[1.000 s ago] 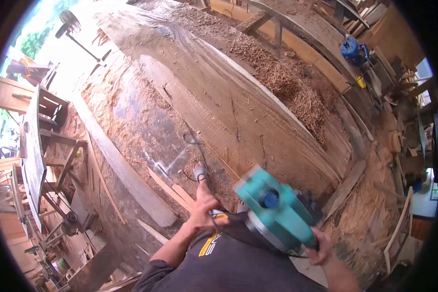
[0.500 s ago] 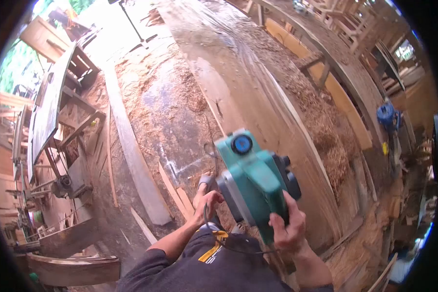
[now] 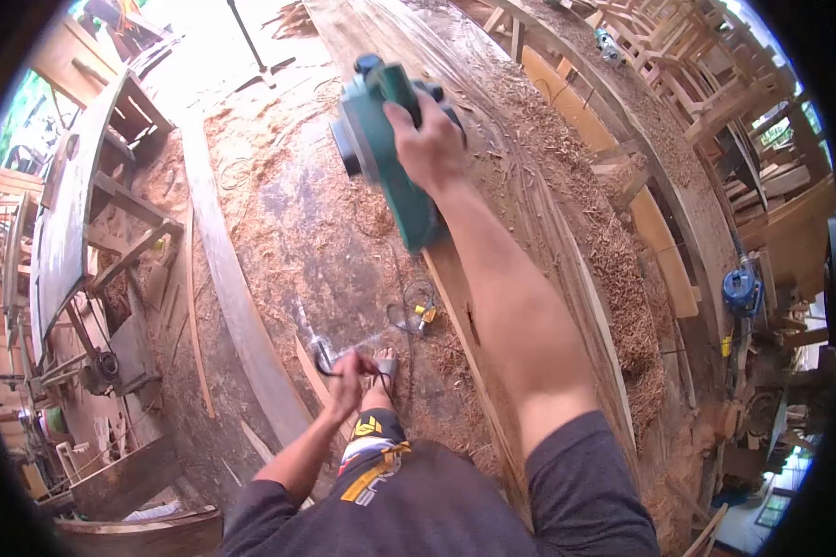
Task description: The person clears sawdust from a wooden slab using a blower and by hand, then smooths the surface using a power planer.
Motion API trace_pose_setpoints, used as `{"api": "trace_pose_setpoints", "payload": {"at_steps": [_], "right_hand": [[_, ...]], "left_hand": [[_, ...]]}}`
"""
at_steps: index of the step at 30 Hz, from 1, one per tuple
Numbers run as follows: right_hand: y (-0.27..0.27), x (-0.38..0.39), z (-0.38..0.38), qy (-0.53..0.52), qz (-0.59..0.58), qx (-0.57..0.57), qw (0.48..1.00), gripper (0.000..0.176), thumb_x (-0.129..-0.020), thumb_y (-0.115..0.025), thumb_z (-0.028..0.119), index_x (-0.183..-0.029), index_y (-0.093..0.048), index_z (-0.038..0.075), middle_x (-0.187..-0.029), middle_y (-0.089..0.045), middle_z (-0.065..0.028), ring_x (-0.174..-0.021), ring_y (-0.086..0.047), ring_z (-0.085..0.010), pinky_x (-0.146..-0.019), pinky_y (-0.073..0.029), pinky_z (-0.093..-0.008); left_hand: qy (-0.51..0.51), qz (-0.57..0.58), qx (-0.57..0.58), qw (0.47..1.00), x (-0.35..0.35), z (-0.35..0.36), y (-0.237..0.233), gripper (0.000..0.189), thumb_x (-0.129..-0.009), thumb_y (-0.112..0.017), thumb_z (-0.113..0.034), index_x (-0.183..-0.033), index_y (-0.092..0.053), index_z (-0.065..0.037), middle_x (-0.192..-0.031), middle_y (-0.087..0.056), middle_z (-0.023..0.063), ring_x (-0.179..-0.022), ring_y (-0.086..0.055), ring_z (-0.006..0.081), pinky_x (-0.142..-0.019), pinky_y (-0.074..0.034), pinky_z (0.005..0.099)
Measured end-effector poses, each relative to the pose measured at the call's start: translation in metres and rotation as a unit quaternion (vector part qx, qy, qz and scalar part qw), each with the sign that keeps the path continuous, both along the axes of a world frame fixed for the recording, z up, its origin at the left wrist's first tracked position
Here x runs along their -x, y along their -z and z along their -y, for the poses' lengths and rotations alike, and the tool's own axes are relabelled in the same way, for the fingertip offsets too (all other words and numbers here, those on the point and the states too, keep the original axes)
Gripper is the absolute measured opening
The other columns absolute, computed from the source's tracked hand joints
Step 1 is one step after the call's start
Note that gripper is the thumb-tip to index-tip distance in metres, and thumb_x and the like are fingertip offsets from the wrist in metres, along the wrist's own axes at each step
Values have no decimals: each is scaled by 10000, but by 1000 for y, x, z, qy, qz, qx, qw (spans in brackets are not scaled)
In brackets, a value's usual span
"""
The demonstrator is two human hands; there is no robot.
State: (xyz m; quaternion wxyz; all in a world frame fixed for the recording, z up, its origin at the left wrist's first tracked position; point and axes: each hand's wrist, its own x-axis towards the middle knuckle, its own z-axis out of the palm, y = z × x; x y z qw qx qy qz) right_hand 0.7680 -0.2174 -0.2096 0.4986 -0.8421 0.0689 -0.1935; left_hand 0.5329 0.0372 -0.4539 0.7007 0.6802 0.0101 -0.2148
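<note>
Planer (image 3: pixel 406 206) clenched in right hand (image 3: pixel 429 148), cord (image 3: pixel 322 357) grasped in left hand (image 3: pixel 346 376); slack beside those fingers could snag the foot (image 3: pixel 387 369), jerking the planer!

Blue machine (image 3: pixel 741 291) at far right — wooden frames (image 3: pixel 729 109) upper right.

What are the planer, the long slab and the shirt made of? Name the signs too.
Planer: probably hard plastic with a smooth finish, from its even green, molded-looking body; its greyish side band may be metal.
Slab: wood, apparently unvarnished, showing streaky grain.
Shirt: matte dark cloth, perhaps cotton, with a print on it.
</note>
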Motion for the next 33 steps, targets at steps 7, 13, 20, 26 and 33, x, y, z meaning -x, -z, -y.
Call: {"api": "trace_pose_setpoints", "payload": {"at_steps": [7, 13, 20, 26, 33], "right_hand": [[-3, 61, 8, -58, -45, -99, 992, 545, -976, -540, 355, -1426, -460, 58, -1185, -656, -265, -1128, -622, -433, -968, -474, -449], [-6, 355, 20, 7, -148, -89, 985, 549, -890, -583, 61, -1418, -456, -22, -1191, -655, -260, -1105, -666, -358, -946, -509, -403], [5, 461, 28, 6, -98, 28, 995, 588, -976, -566, 300, -1417, -429, -64, -752, -643, -98, -621, -617, -216, -594, -515, -354], [1, 296, 21, -14, -98, 6, 995, 532, -940, -544, 181, -1410, -442, -48, -741, -635, -79, -627, -623, -167, -619, -516, -310], [-1, 22, -6, -14, 2, -64, 998, 407, -966, -561, 214, -1317, -543, 10, -1039, -693, -231, -972, -692, -365, -826, -527, -415]], "left_hand": [[-199, 53, 24, 978, -60, -7, -36, 534, -1095, -328, -392, -800, -580, -25, -863, -657, 99, -768, -597, 164, -767, -470, 321], [-87, 242, -165, 952, -26, 11, -58, 276, -1027, -468, -181, -901, -615, 15, -854, -592, 116, -820, -580, 215, -766, -470, 329], [171, 168, -145, 960, 27, 63, -39, 223, -994, -557, -215, -927, -609, -9, -906, -603, 185, -830, -571, 375, -756, -459, 428], [152, -50, -53, 986, 3, 67, 20, 367, -1066, -436, -297, -969, -600, 17, -849, -625, 126, -822, -589, 201, -782, -486, 352], [-44, 131, -174, 975, -92, 36, 16, 543, -1090, -283, -346, -907, -697, -47, -760, -628, 110, -766, -624, 245, -755, -480, 364]]}}
